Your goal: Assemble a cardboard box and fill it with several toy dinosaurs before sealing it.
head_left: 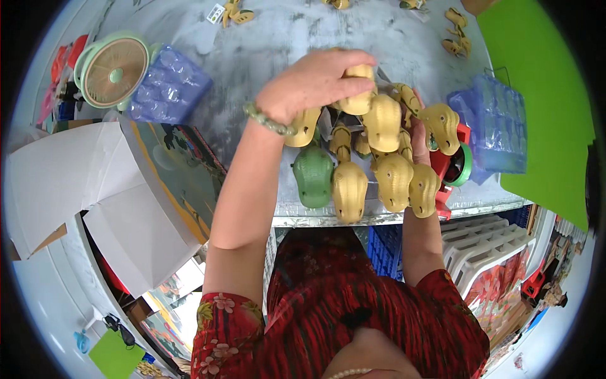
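Nearest the person, at the front edge of the grey marbled table [252, 50], a cluster of plastic toy heads hangs below both hands: one green snout-shaped plastic toy head [313, 175] and several tan snout-shaped plastic toy heads [349, 189] beside it, their snouts pointing toward the person.

The right hand [419, 146] comes up under the right side of the cluster. Only part of it shows, behind the tan heads; it supports or grips the bunch, but how far its fingers are curled cannot be made out. Just to its right sits a red plastic tape dispenser with a green roll [459, 163].

The left hand [309, 83] lies over the top of the cluster, wrist bearing a pale green bead bracelet [268, 120]. Its fingers are curled down and closed on the uppermost tan plastic toy head [360, 95], thumb side hidden beneath.

Left of the left forearm, an opened white cardboard box with a printed lid [132, 189] stands off the table edge. Farther left and beyond the hand lie a blue moulded plastic blister tray [169, 85] and, touching it, a small mint-green round fan [112, 71]. To the right of the right hand rests a stack of blue clear plastic trays [495, 123], with a bright green sheet [536, 95] beyond. At the far table edge, well apart from both hands, lie loose tan toy pieces [457, 31].
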A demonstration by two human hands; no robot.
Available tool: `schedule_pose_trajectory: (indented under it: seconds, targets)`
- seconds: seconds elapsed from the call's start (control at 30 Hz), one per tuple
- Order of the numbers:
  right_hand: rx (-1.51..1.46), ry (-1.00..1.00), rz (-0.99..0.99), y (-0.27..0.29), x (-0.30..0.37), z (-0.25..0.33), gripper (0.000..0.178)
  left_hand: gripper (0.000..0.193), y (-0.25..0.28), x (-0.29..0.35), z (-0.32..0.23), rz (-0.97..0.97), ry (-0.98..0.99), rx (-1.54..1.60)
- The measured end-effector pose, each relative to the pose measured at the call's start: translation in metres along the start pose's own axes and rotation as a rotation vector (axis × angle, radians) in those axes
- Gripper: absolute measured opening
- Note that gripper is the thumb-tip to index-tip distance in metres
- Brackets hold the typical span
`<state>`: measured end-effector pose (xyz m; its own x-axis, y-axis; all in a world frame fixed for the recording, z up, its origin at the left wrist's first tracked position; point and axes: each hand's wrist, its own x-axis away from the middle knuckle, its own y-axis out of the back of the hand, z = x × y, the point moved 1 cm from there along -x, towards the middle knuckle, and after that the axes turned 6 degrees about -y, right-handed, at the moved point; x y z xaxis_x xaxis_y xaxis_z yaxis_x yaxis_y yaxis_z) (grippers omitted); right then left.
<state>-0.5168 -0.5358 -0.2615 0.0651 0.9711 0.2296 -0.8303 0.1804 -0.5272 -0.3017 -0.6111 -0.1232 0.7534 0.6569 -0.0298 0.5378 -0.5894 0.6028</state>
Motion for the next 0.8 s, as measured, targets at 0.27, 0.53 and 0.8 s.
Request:
schedule_pose_trajectory:
  seconds: [0.27,0.53,0.8]
  targets:
    - [-0.123,0.116,0.084,-0.031,0.017,0.011,0.063,0.043,-0.003,0.013,-0.007,-0.080,0.081,-0.098]
    - [-0.109,0.096,0.062,-0.014,0.009,0.005,0.067,0.048,0.005,0.042,0.023,-0.073,-0.060,0.373]
    - [0.031,0.178,0.010,-0.014,0.011,0.007,0.064,0.072,-0.045,0.061,0.057,-0.875,-0.106,1.025]
